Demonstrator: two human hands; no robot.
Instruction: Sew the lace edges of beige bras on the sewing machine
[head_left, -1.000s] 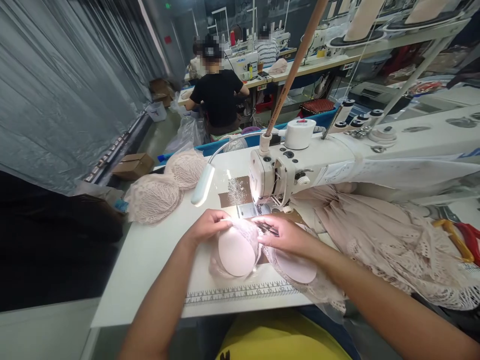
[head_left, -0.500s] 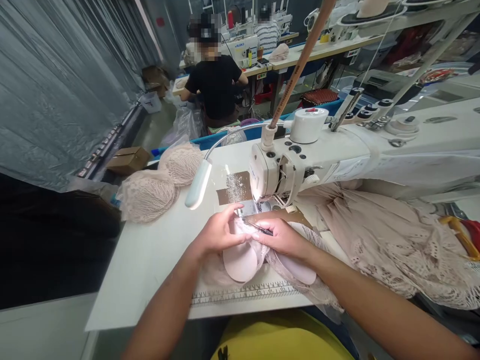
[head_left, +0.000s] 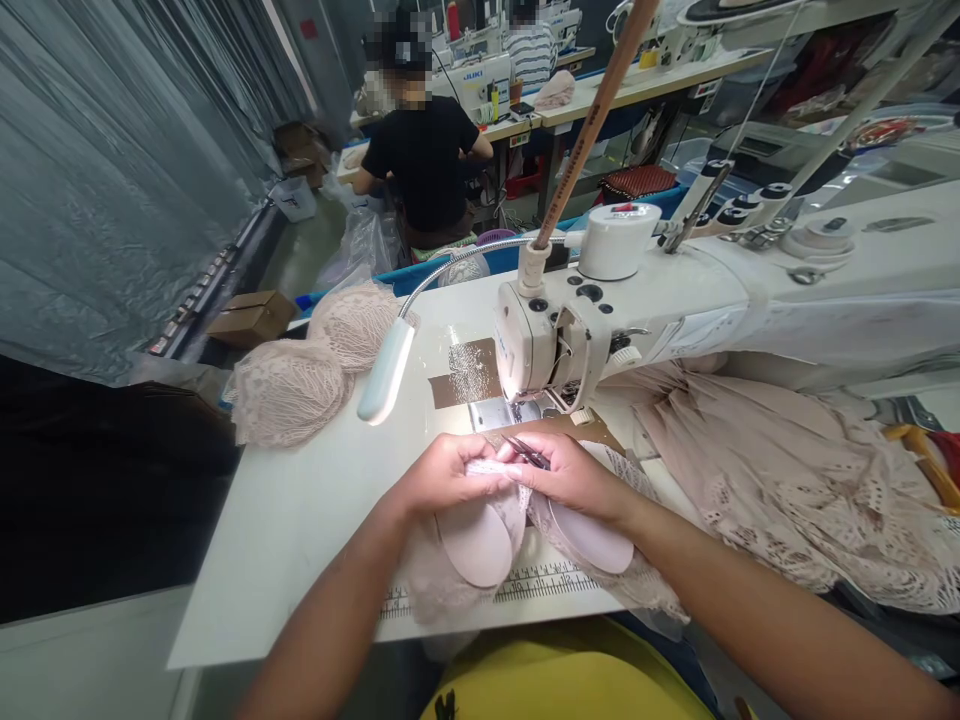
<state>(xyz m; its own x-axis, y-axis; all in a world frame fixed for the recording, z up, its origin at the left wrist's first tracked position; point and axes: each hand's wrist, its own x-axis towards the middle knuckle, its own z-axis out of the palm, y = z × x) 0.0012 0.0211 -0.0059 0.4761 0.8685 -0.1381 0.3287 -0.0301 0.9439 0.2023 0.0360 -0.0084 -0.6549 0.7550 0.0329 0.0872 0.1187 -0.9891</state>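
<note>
A pale pink lace bra (head_left: 478, 543) with smooth padded cups lies at the front of the sewing table, its inner side up. My left hand (head_left: 439, 478) is closed on the gathered upper edge of the left cup. In my right hand (head_left: 574, 478) is a small dark pair of thread snips (head_left: 531, 454), blades pointing left; its thumb also presses the bra's edge beside the left fingertips. Both hands nearly meet just in front of the sewing machine (head_left: 525, 345) head. The fingers hide the exact spot they grip.
Finished-looking lace cups (head_left: 292, 395) rest at the table's left edge. A lamp (head_left: 386, 375) on a bent neck hangs over the table (head_left: 300, 540). Beige lace fabric (head_left: 750, 460) is heaped on the right. A ruler strip (head_left: 540, 585) runs along the front; a co-worker (head_left: 424, 165) sits beyond.
Both hands have drawn slightly back from the needle area, bringing the bra along. My left fingers, spread before, have closed on the cup's edge. The snips have turned and sit deeper in my right hand.
</note>
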